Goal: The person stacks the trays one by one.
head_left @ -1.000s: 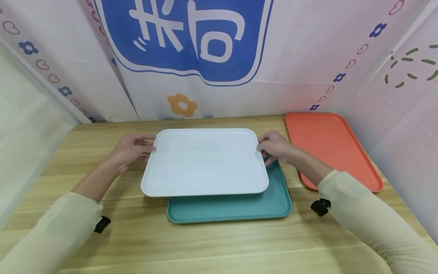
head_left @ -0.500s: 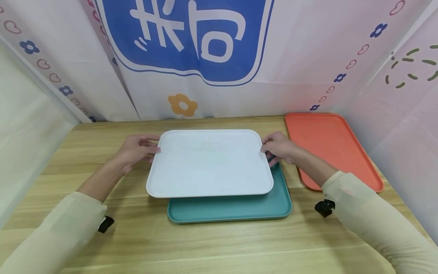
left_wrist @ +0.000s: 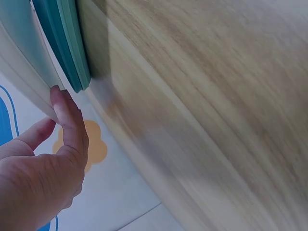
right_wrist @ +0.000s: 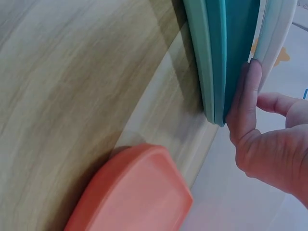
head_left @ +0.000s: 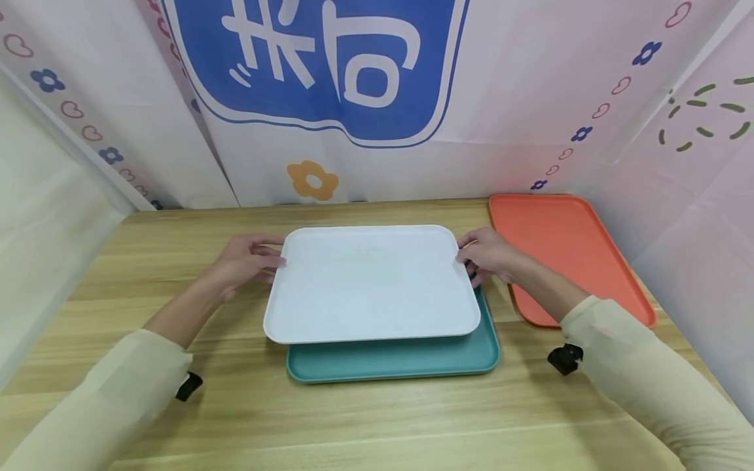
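A white rectangular tray (head_left: pixel 371 281) is held above a teal tray (head_left: pixel 391 360), covering most of it and jutting past its left side. My left hand (head_left: pixel 250 265) pinches the white tray's left rim, thumb on top and fingers underneath. At the opposite rim my right hand (head_left: pixel 487 254) holds it the same way. In the left wrist view a gap shows between the white tray (left_wrist: pixel 24 67) and the teal tray (left_wrist: pixel 60 43). The right wrist view shows a paler green rim (right_wrist: pixel 198 62) beneath the teal one (right_wrist: pixel 219 62), like a second stacked tray.
An orange-red tray (head_left: pixel 565 248) lies at the right of the wooden table (head_left: pixel 353 425), close to the right-hand wall. White printed sheeting (head_left: pixel 400 173) rises along the table's back edge, and pale sheeting (head_left: pixel 47 216) stands on the left.
Both hands have carried the white tray to the right and slightly lower, so it covers more of the teal tray. The teal and orange-red trays have stayed put.
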Demonstrator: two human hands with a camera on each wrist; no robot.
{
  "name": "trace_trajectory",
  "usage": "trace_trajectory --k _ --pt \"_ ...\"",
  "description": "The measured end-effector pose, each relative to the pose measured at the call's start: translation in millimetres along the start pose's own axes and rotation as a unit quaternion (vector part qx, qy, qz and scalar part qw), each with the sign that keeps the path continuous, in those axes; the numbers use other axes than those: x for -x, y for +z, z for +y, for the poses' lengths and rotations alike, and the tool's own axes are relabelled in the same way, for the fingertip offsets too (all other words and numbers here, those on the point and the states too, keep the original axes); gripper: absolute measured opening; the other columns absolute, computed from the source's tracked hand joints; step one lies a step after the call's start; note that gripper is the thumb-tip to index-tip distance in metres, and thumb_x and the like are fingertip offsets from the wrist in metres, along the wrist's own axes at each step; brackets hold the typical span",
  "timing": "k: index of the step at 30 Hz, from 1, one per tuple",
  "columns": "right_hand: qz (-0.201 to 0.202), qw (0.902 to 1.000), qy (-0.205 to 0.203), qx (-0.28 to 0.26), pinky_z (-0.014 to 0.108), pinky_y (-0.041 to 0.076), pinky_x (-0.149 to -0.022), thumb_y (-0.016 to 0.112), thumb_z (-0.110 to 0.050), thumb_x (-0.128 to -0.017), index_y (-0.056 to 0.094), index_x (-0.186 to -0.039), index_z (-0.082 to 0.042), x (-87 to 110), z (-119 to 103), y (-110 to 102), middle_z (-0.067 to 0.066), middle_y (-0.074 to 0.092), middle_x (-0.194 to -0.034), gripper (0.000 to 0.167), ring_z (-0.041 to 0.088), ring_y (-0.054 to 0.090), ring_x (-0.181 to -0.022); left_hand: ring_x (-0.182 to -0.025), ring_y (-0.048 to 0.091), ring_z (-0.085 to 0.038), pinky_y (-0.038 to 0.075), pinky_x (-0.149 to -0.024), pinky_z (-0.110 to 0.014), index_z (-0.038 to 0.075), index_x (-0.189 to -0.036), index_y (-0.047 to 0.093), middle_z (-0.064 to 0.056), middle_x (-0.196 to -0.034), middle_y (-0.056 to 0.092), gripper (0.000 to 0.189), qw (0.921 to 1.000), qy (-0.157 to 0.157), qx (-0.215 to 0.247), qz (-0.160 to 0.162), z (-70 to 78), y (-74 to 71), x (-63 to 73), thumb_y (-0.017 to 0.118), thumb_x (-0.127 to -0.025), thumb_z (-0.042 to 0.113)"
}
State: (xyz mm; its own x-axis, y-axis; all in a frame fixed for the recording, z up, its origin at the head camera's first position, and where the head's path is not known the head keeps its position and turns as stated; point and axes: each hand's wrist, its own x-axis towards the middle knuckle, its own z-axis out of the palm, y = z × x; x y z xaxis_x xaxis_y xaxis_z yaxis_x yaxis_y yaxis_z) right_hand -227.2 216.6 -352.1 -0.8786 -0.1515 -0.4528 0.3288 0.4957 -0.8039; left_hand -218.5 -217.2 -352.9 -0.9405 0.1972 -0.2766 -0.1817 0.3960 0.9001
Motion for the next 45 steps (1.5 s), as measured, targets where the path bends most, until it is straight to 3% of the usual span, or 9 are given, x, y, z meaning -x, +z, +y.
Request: trace_trajectory --k 15,34,45 --pt "-0.012 0.9998 -0.012 0.005 0.035 0.063 -0.059 0.051 -0.008 -0.105 0.038 -0.148 0.007 3.5 5.5 -6.5 0.016 0.061 -0.093 0.048 0.021 0.06 -0.073 -0.085 0.069 -0.011 0.063 -0.077 -0.03 -0.007 -0.152 0.042 -0.015 -0.113 0.066 0.06 0.9999 -0.002 0.011 -0.001 1.0 7.8 -1.2 0.066 -0.098 -0.004" --pt "-0.014 0.9999 -0.007 0.002 0.035 0.062 -0.057 0.052 -0.007 -0.104 0.036 -0.146 0.005 7.3 9.7 -11.5 0.018 0.062 -0.096 0.047 0.022 0.063 -0.073 -0.087 0.069 -0.015 0.063 -0.08 -0.034 -0.004 -0.153 0.04 -0.026 -0.125 0.062 0.07 0.9998 -0.006 -0.017 -0.002 6.1 19.9 2.3 0.074 -0.092 -0.001" --pt "-0.007 0.9997 -0.021 0.004 0.037 0.063 -0.057 0.059 -0.003 -0.101 0.034 -0.147 0.007 13.4 9.4 -13.3 0.018 0.063 -0.099 0.053 0.022 0.063 -0.073 -0.089 0.068 -0.016 0.063 -0.081 -0.032 -0.006 -0.153 0.039 -0.024 -0.123 0.06 0.068 0.9998 -0.001 -0.02 0.001 6.6 24.6 2.4 0.071 -0.093 -0.003"
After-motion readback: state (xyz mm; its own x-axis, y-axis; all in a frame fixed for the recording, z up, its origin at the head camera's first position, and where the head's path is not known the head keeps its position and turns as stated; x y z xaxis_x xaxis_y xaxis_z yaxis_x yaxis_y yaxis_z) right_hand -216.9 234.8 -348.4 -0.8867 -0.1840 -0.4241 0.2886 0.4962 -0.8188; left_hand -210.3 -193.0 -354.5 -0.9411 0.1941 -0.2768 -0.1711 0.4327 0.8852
